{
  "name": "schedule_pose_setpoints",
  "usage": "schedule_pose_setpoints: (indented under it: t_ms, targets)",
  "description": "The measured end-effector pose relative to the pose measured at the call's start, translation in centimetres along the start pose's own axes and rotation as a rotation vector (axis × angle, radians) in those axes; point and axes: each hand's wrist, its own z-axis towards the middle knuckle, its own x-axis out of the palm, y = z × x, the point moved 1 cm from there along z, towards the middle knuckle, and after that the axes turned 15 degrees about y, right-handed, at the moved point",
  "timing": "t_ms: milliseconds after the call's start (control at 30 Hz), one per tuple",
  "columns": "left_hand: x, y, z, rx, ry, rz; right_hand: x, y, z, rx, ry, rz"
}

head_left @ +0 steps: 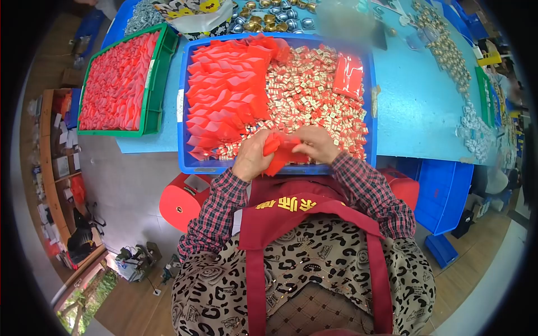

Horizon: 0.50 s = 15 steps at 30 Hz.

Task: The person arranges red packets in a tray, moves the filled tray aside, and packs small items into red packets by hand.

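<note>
My left hand (252, 157) is closed around a soft red fabric piece (278, 159) at the near side of a blue tray (202, 166). My right hand (316, 144) pinches the same piece at its right side, thumb and fingers together. Just beyond my hands, the tray's left part holds rows of thin, wavy red fabric pieces (224, 92). Many small red-and-cream blocks (302, 78) fill its right part. A shiny red packet (348, 74) lies on the blocks at the far right. My palms and the fabric's exact shape are partly hidden.
A green crate (158, 84) packed with red pieces stands tilted to the left. Gold and silver bell-like parts (274, 21) lie beyond the tray, and small metal parts (448, 56) along the right of the blue table (414, 112). Blue bins (440, 193) stand below right.
</note>
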Motion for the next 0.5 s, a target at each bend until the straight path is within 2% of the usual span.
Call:
schedule_pose_setpoints:
  t_ms: [33, 100, 133, 267, 300, 433, 467, 500]
  targets:
    - [-0.1, -0.1, -0.1, 0.041, -0.061, 0.066, -0.5, -0.9, 0.5, -0.004, 0.003, 0.003]
    - [-0.2, -0.3, -0.3, 0.124, -0.181, 0.198, -1.7, -3.3, 1.3, 0.480, -0.129, -0.118]
    - [-0.2, -0.3, -0.3, 0.122, -0.182, 0.199, -1.9, -4.7, 1.5, 0.478, -0.128, -0.116]
    - [-0.2, -0.6, -0.2, 0.115, -0.131, 0.258, -0.8, -10.0, 2.0, 0.474, 0.206, -0.956]
    - [-0.3, -0.7, -0.1, 0.113, -0.135, 0.258, -1.0, -9.5, 2.4, 0.470, 0.207, -0.957]
    - [-0.5, -0.5, -0.1, 0.061, -0.117, 0.299, -3.1, -2.0, 5.0, 0.432, -0.126, 0.390]
    - [-0.5, -0.5, -0.2, 0.059, -0.113, 0.295, -3.3, -0.6, 5.2, 0.438, -0.126, 0.392]
    - [-0.5, -0.6, -0.1, 0.083, -0.110, 0.304, -3.7, 0.8, 5.4, 0.405, -0.028, 0.267]
